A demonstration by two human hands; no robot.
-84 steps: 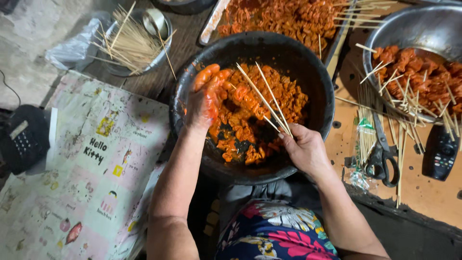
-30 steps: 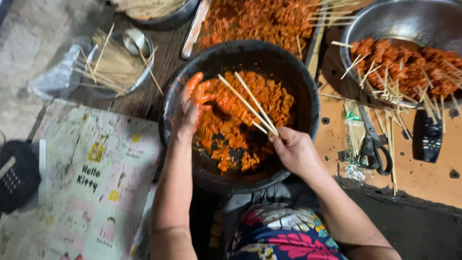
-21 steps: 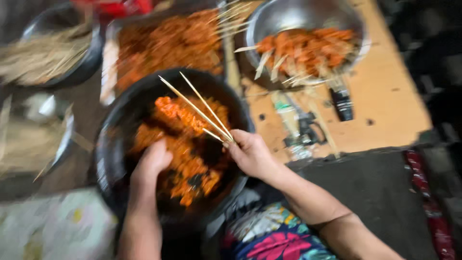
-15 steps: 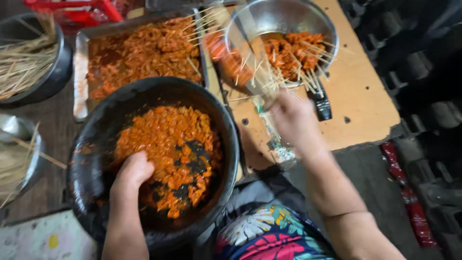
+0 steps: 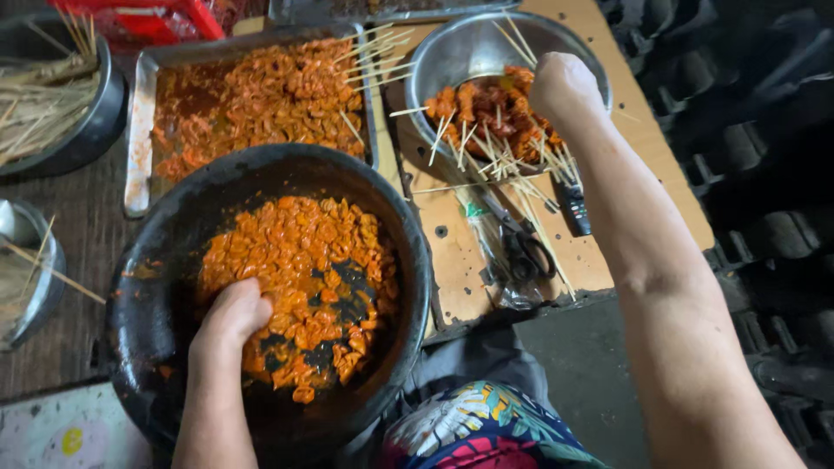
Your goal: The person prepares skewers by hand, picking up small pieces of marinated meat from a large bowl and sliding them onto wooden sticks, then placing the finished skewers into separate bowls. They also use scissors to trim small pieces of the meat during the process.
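My left hand rests inside a big black bowl, its fingers curled down into a heap of orange marinated meat pieces. My right hand hangs knuckles-up over a steel bowl at the upper right, which holds finished meat skewers with their sticks fanning outward. The right fingers point down and are hidden, so I cannot tell whether they still hold any skewer.
A metal tray of more orange meat lies behind the black bowl. Bare sticks fill a dark bowl at the upper left and a small steel bowl at the left. Scissors lie on the wooden board. A red crate stands at the top.
My right hand has carried a bunch of skewers from the black bowl up and right to the steel bowl. My left hand has stayed in the black bowl. The view has swung right.
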